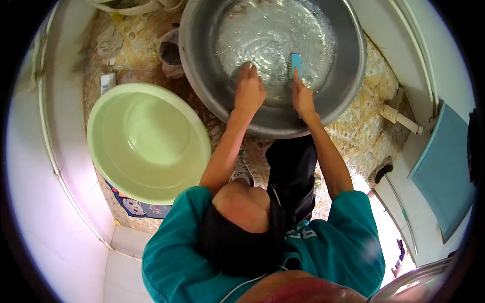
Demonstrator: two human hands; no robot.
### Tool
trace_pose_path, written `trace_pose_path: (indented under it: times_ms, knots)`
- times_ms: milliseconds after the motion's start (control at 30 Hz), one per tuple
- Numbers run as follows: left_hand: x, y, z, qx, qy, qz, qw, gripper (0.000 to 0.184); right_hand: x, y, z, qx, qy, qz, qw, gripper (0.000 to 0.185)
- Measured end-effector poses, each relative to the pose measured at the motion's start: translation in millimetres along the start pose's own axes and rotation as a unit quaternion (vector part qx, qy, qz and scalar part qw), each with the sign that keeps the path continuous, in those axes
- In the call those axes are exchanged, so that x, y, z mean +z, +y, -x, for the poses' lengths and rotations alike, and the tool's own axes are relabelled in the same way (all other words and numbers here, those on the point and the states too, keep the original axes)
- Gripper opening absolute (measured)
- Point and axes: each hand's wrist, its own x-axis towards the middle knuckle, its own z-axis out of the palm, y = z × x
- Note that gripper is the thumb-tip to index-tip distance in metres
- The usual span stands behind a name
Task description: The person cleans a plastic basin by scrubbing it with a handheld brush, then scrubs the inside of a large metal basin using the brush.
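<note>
A large grey metal basin [356,76] with rippling water [262,38] in it is in front of me. My right hand [304,100] is closed around the handle of a blue scrubbing brush [296,60], whose bristles face left, over the basin's near right part. To its left, my left hand [249,93] reaches over the near rim with its fingers stretched out, their tips at the water. I see nothing held in it. Whether anything lies under the water by the fingertips I cannot make out.
A pale green plastic tub [151,136] with some water stands left of the basin, partly over a patterned mat [134,206]. A white pipe [401,119] juts out at right. A long-handled brush [384,170] leans near a blue panel [444,171]. White walls close in both sides.
</note>
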Motion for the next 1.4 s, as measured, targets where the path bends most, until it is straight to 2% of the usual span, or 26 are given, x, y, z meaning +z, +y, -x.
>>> trace_pose_path:
  times_ms: [67,133,167,233,267,333,467,533,600,667,733,767,800,833,867,933,967,1000,1067,1100,1167,1200,1233,1300,1367,1400]
  knots:
    - [-0.8,1.1,2.0,-0.023,-0.027,0.032,0.999,0.045,-11.6,-22.7,1.0,-0.040,-0.057,-0.051,0.996,0.060]
    - [-5.3,5.2,2.9,-0.026,-0.026,0.024,0.999,0.045,-8.6,-49.3,-5.4,-0.064,-0.061,-0.025,0.996,0.056]
    - [-8.9,7.5,3.0,-0.024,-0.034,0.015,0.999,0.045,-6.0,-63.7,-5.9,-0.085,-0.111,-0.032,0.990,0.055]
    - [-5.9,4.3,3.2,-0.023,-0.037,0.029,0.999,0.044,-7.1,-73.1,-15.8,-0.209,-0.135,0.008,0.968,0.052]
    - [-2.4,2.2,0.1,-0.031,-0.036,0.043,0.998,0.043,-19.1,-70.5,-29.6,-0.205,-0.128,0.011,0.970,0.052]
    - [-0.5,3.0,-5.0,-0.007,-0.041,0.037,0.998,0.041,-73.8,-93.7,-49.0,-0.157,-0.206,0.152,0.954,0.052]
    - [8.4,3.0,-6.4,-0.018,0.015,0.020,1.000,0.036,-113.9,-48.2,-78.7,-0.188,-0.200,0.205,0.939,0.051]
    - [9.1,-1.5,-9.4,-0.010,0.013,0.003,1.000,0.033,-116.6,-24.1,-76.4,-0.179,-0.249,0.193,0.932,0.054]
    - [-0.3,8.2,-9.6,-0.020,-0.002,0.020,1.000,0.030,-118.2,-9.5,-62.4,-0.135,-0.222,0.235,0.937,0.058]
    - [-13.7,19.2,-10.7,-0.001,0.046,0.034,0.998,0.029,-111.9,13.2,-51.0,-0.128,-0.224,0.277,0.926,0.058]
    - [-39.0,21.1,-5.3,0.118,0.118,-0.046,0.985,0.034,-109.8,30.3,-42.8,-0.198,-0.232,0.265,0.915,0.056]
    - [-53.0,22.5,-0.9,0.107,0.118,-0.054,0.986,0.034,-111.1,36.6,-42.4,-0.173,-0.261,0.245,0.918,0.054]
    - [-70.9,31.9,4.3,0.096,0.182,-0.125,0.971,0.039,-113.5,39.2,-36.9,-0.176,-0.275,0.239,0.915,0.054]
    - [-82.0,40.0,11.3,0.087,0.244,-0.193,0.946,0.044,-118.4,40.3,-33.8,-0.169,-0.254,0.213,0.928,0.052]
    - [-83.4,42.3,21.5,0.079,0.245,-0.198,0.946,0.044,-124.5,39.2,-34.8,-0.166,-0.228,0.190,0.941,0.050]
    - [-79.6,32.8,50.2,-0.092,0.279,-0.218,0.931,0.054,-129.3,43.0,-29.4,-0.172,-0.220,0.169,0.945,0.052]
    - [-72.7,12.7,65.8,-0.163,0.252,-0.194,0.934,0.061,-133.7,42.7,-23.4,-0.146,-0.208,0.131,0.958,0.050]
    - [-77.0,12.4,72.6,-0.169,0.251,-0.200,0.932,0.061,-137.9,41.2,-14.2,-0.119,-0.198,0.093,0.969,0.049]
    - [-88.9,17.2,78.4,-0.284,0.154,0.006,0.946,0.056,-145.1,38.0,3.5,-0.116,-0.209,0.097,0.966,0.043]
    - [-96.0,22.6,74.8,-0.286,0.155,0.005,0.946,0.056,-149.1,37.7,11.8,-0.109,-0.212,0.105,0.965,0.038]
    - [-110.6,34.3,70.6,-0.368,0.078,0.070,0.924,0.047,-148.0,46.9,35.4,-0.102,-0.225,0.122,0.961,0.034]
    - [-92.1,-0.8,79.4,-0.365,0.120,0.077,0.920,0.040,-151.3,46.7,44.7,-0.095,-0.232,0.138,0.958,0.032]
    - [-108.6,38.7,74.6,-0.375,0.117,0.088,0.915,0.038,-163.1,31.8,56.9,-0.041,-0.220,0.111,0.968,0.029]
    - [-124.2,96.3,72.4,-0.382,0.117,0.101,0.911,0.037,-172.6,31.1,75.1,-0.044,-0.174,0.095,0.979,0.030]
    - [-130.9,118.7,80.5,-0.289,0.155,0.071,0.942,0.034,-182.4,31.7,91.7,-0.051,-0.128,0.075,0.988,0.032]
    - [-133.1,127.6,84.7,-0.287,0.156,0.068,0.943,0.034,-189.2,30.0,102.5,-0.057,-0.103,0.055,0.992,0.032]
